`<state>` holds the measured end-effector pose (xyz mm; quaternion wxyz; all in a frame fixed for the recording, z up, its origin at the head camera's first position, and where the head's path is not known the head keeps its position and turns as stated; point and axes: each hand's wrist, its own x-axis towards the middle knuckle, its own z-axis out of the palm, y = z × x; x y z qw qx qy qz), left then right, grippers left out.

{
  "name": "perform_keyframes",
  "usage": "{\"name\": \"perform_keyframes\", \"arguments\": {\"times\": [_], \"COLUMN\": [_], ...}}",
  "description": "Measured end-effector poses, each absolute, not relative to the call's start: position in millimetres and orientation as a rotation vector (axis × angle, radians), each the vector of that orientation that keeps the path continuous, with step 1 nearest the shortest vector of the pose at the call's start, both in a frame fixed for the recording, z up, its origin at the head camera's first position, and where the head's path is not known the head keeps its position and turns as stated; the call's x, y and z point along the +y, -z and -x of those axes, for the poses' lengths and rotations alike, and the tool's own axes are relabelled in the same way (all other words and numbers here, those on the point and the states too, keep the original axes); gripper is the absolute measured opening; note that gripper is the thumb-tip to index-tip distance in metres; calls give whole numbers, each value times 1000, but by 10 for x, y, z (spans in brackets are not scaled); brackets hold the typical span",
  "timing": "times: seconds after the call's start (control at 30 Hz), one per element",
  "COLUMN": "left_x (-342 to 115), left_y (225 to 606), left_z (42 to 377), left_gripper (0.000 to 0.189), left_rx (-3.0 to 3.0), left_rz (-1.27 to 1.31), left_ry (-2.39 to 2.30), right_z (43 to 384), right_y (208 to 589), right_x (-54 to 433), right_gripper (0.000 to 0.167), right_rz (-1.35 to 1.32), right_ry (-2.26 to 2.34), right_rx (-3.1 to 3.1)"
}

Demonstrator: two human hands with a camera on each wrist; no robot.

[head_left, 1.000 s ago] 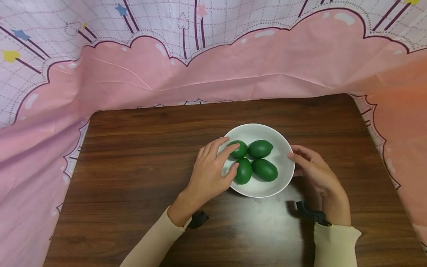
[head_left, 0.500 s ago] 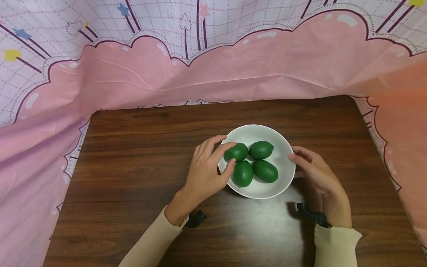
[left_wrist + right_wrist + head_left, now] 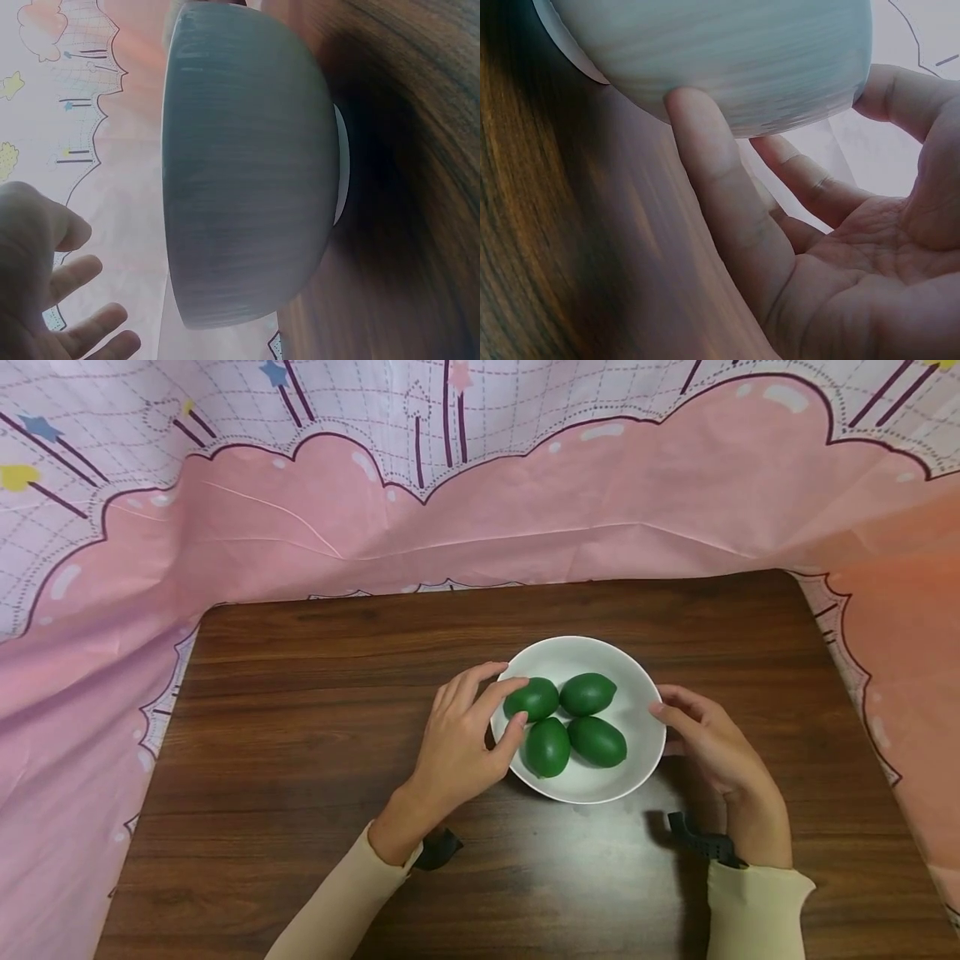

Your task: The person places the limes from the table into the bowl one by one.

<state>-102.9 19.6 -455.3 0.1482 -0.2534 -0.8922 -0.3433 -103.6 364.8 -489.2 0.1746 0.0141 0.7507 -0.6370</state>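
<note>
A white bowl (image 3: 633, 768) stands on the wooden table, holding several green limes grouped toward its left side. The upper left lime (image 3: 536, 699) lies closest to my left hand (image 3: 461, 743), whose thumb and fingers are spread above the bowl's left rim. In the left wrist view these fingers (image 3: 79, 277) are apart from the bowl wall (image 3: 247, 165) and hold nothing. My right hand (image 3: 708, 735) grips the bowl's right side. Its thumb is at the rim, and in the right wrist view a finger (image 3: 701, 135) presses the outer wall underneath.
The dark wood table (image 3: 315, 710) extends around the bowl on all sides. A pink and white patterned cloth (image 3: 480, 535) hangs behind the table and along both sides. Dark straps (image 3: 701, 843) are on the wrists.
My left hand has drawn back slightly left, off the limes. The upper left lime has shifted a little left and shows more fully. My right hand stays at the bowl.
</note>
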Motion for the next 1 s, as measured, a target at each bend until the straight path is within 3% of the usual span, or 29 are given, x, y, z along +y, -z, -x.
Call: {"name": "perform_keyframes", "arguments": {"times": [0.53, 0.77, 1.0], "left_x": [194, 107, 15], "left_y": [4502, 4514, 4529], "left_z": [998, 1019, 1047], "left_gripper": [35, 39, 43], "left_rx": [-2614, -2646, -2732], "left_rz": [756, 695, 611], "left_ry": [985, 1000, 942], "right_z": [827, 781, 786], "right_y": [4608, 4392, 4382], "right_x": [3813, 3687, 3485], "right_gripper": [39, 32, 39], "right_rz": [-93, -104, -75], "right_ry": [1767, 1833, 1617], "right_rx": [2384, 2512, 2689]}}
